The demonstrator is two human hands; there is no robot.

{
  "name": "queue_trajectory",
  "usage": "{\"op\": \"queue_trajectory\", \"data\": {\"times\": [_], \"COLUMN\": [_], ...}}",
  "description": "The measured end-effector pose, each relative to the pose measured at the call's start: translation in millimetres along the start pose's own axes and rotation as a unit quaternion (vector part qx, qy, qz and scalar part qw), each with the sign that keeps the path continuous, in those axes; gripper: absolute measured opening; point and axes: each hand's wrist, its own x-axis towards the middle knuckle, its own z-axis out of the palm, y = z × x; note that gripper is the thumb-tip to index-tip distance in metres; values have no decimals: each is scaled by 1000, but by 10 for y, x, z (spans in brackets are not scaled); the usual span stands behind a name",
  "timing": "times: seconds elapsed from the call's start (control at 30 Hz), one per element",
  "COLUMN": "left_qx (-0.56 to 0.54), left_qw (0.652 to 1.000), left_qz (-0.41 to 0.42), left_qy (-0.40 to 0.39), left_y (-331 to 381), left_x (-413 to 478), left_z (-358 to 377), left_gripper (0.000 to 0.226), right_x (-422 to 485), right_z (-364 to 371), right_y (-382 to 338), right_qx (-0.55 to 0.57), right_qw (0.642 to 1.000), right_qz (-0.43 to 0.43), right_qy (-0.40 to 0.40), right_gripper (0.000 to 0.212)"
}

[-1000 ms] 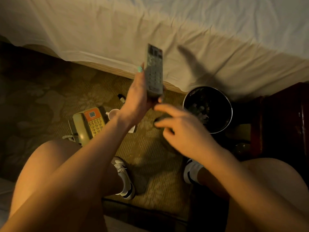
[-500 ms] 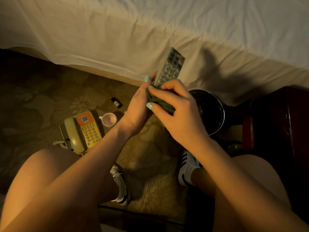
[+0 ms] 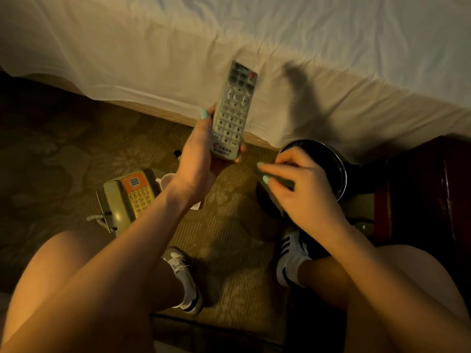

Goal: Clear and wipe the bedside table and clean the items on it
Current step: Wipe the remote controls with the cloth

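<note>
Since half a second ago the right hand (image 3: 305, 192) has come off the long grey remote control (image 3: 233, 110) and now sits lower and to the right, apart from it; its fingers and thumb pinch a folded dark green cloth (image 3: 283, 181), which no longer covers the remote's lower end; the left hand (image 3: 201, 159) keeps its grip on that lower end, thumb along the left edge, fingertips showing at the right; the remote stands nearly upright above the floor, buttons facing the camera.

Nearest are two bare knees; beyond them a white sneaker (image 3: 184, 276) on the left and a black sneaker with white stripes (image 3: 293, 250) on the right stand on the patterned olive carpet (image 3: 229, 250); left of the left forearm a beige corded telephone with an orange keypad panel (image 3: 130, 197) lies on the carpet; a pale round cup (image 3: 167, 180) sits just beside its far right corner, partly hidden by the wrist; a small dark bottle (image 3: 177, 154) lies a little farther on; a round black bin with a shiny rim (image 3: 341, 169) stands under the right hand; the dark red wooden bedside table (image 3: 433, 200) fills the right edge, its top too dark to read; farthest, a wrinkled white bed sheet (image 3: 153, 47) hangs over a pale wooden bed base (image 3: 158, 112); the shadow of hand and remote falls on the sheet.
</note>
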Motion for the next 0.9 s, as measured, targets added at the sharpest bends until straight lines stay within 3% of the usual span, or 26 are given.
{"op": "queue_trajectory", "data": {"times": [0.07, 0.13, 0.33, 0.6, 0.9], "left_qx": [18, 35, 38, 39, 29], "left_qw": [1000, 998, 996, 993, 989], "left_qz": [-12, -36, -49, -80, -106], "left_qy": [-15, -29, -61, -75, -101], "left_y": [-35, -75, -151, -163, -132], "left_x": [-27, -56, -79, -55, -94], "left_z": [38, 111, 186, 217, 252], "left_gripper": [44, 42, 45, 42, 35], "right_x": [43, 76, 106, 165, 306], "right_z": [-70, -111, 111, 143, 81], "right_y": [-24, -76, -249, -205, -98], "right_qx": [43, 54, 1, -131, -122], "right_qw": [995, 990, 989, 978, 972], "right_qz": [8, -18, -136, -137, -104], "right_qy": [91, 126, 60, 91, 174], "right_gripper": [28, 29, 23, 18, 20]}}
